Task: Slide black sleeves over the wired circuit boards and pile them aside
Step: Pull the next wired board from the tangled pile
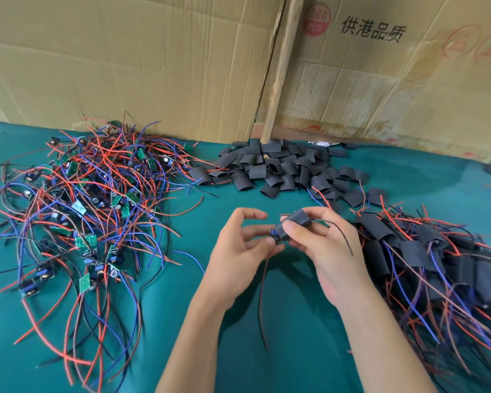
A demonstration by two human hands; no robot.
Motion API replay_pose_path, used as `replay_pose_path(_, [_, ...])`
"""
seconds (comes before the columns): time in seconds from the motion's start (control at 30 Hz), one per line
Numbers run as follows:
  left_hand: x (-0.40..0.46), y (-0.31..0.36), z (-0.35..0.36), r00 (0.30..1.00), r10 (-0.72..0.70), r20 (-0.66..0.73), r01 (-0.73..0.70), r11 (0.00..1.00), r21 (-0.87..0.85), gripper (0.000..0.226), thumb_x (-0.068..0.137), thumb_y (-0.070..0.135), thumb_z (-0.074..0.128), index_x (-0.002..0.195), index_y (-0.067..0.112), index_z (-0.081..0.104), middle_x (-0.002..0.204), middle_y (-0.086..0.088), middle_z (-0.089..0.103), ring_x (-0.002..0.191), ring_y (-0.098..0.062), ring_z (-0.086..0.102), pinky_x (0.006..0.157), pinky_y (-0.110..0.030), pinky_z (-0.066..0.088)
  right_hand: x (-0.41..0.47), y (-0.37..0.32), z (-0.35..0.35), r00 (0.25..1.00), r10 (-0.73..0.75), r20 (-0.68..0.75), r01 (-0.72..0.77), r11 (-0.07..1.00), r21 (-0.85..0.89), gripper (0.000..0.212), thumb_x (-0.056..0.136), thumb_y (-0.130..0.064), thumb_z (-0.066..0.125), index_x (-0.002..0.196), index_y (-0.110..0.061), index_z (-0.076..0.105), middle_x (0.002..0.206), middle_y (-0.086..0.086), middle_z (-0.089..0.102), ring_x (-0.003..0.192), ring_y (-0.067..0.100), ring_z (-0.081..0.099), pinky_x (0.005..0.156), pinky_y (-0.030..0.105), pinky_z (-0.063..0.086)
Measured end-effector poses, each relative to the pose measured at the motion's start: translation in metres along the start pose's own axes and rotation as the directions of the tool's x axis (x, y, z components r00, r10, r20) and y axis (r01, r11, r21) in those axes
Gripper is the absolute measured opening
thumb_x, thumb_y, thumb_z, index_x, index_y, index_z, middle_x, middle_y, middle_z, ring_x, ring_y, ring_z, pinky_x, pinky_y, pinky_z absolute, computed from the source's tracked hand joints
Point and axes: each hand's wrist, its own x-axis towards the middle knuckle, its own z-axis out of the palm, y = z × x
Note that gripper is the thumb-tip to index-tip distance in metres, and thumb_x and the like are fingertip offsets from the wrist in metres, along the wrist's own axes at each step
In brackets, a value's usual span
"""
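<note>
1. Well to the left of the fingers, a tangled heap of bare circuit boards (80, 211) with red, blue and black wires covers the green table (295, 321).
2. The left hand (238, 251) pinches the blue end of one circuit board (274, 233) at its fingertips, the other fingers loosely spread.
3. That board sits between the two hands, its long axis running left to right, mostly inside a black sleeve (294, 224); its blue end shows at the sleeve's left mouth.
4. The right hand (321, 245) grips the sleeve, thumb in front and fingers curled behind, so it is the nearer hand for pushing the sleeve leftward over the board. A black wire (340, 234) trails out of the sleeve's right end.
5. Beyond the fingers lies a pile of empty sleeves (278, 168).
6. To the right of the fingers, close by, spreads the finished pile (437, 265) of sleeved boards; the table between the hands and it looks open for setting this one down.
</note>
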Motion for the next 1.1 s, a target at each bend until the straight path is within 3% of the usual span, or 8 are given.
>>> replay_pose_path(0.17, [0.002,0.0,-0.001,0.997,0.022,-0.067,-0.026,0.998,-0.061,0.015,0.089,-0.005,0.071,0.099,0.004,0.063,0.085,-0.01,0.072,0.082,-0.034,0.077,0.069,-0.028,0.061,0.001,-0.005,-0.001,0.996,0.084,0.009,-0.084,0.99,0.111,0.034,0.074,-0.016,0.081,0.102,-0.008,0.064,0.104,0.016,0.078,0.093,0.023,0.074,0.075,0.028,0.055])
replay_pose_path(0.33, [0.001,0.003,-0.001,0.994,0.054,-0.093,-0.06,0.997,-0.058,0.012,0.083,0.008,0.078,0.077,0.016,0.071,0.077,-0.009,0.073,0.069,-0.024,0.074,0.058,-0.025,0.057,-0.001,-0.006,0.003,0.986,0.132,0.097,-0.152,0.957,0.247,0.042,0.071,-0.013,0.078,0.107,-0.004,0.06,0.104,0.02,0.077,0.093,0.025,0.074,0.08,0.032,0.059])
replay_pose_path(0.53, [0.003,-0.002,0.001,0.995,0.061,-0.084,-0.064,0.997,-0.043,0.014,0.09,-0.007,0.07,0.085,0.004,0.062,0.078,-0.007,0.068,0.065,-0.023,0.071,0.065,-0.027,0.059,-0.004,-0.004,0.012,0.98,0.181,0.081,-0.196,0.945,0.26,0.037,0.073,-0.012,0.075,0.107,-0.004,0.062,0.1,0.017,0.076,0.085,0.025,0.072,0.07,0.031,0.06])
replay_pose_path(0.77, [0.004,-0.004,0.003,0.987,0.092,-0.131,-0.073,0.987,0.146,0.029,0.085,0.006,0.081,0.084,0.004,0.052,0.068,-0.003,0.06,0.061,-0.024,0.062,0.064,-0.037,0.056,-0.011,-0.012,0.016,0.98,0.18,0.081,-0.185,0.981,0.051,0.01,0.095,0.0,0.063,0.103,0.001,0.068,0.09,0.015,0.076,0.08,0.023,0.071,0.07,0.029,0.06])
replay_pose_path(0.87, [0.003,-0.002,0.007,0.994,0.081,-0.068,-0.061,0.965,0.255,0.035,0.079,0.034,0.084,0.078,0.011,0.057,0.066,-0.001,0.065,0.062,-0.021,0.061,0.065,-0.043,0.055,-0.012,-0.027,0.009,0.983,0.169,0.07,-0.167,0.985,-0.044,0.01,0.095,-0.004,0.064,0.102,-0.004,0.071,0.086,0.013,0.077,0.07,0.017,0.069,0.058,0.023,0.056])
replay_pose_path(0.93, [0.002,0.0,0.009,0.998,0.045,-0.047,-0.029,0.957,0.288,0.033,0.077,0.041,0.079,0.078,0.012,0.061,0.065,0.001,0.066,0.064,-0.021,0.063,0.071,-0.048,0.057,-0.012,-0.045,-0.007,0.991,0.123,-0.052,-0.13,0.98,-0.15,0.006,0.092,-0.007,0.067,0.091,-0.01,0.072,0.079,0.014,0.077,0.057,0.015,0.065,0.047,0.022,0.049])
replay_pose_path(1.0, [0.004,-0.001,0.007,0.995,0.04,-0.087,-0.015,0.962,0.271,0.02,0.082,0.028,0.075,0.078,0.012,0.064,0.066,0.003,0.067,0.066,-0.02,0.067,0.08,-0.052,0.057,-0.012,-0.069,-0.034,0.983,-0.005,-0.183,-0.08,0.889,-0.45,0.007,0.09,-0.02,0.071,0.086,-0.015,0.073,0.077,0.012,0.077,0.056,0.013,0.066,0.048,0.027,0.05])
replay_pose_path(1.1, [0.007,-0.005,0.004,0.986,0.04,-0.164,-0.003,0.976,0.217,0.012,0.091,0.008,0.068,0.08,0.01,0.064,0.068,0.001,0.067,0.067,-0.021,0.069,0.086,-0.057,0.058,-0.013,-0.107,-0.061,0.955,-0.18,-0.235,-0.154,0.373,-0.915,0.054,0.07,-0.072,0.059,0.096,-0.027,0.074,0.094,-0.001,0.08,0.095,0.024,0.074,0.088,0.047,0.058])
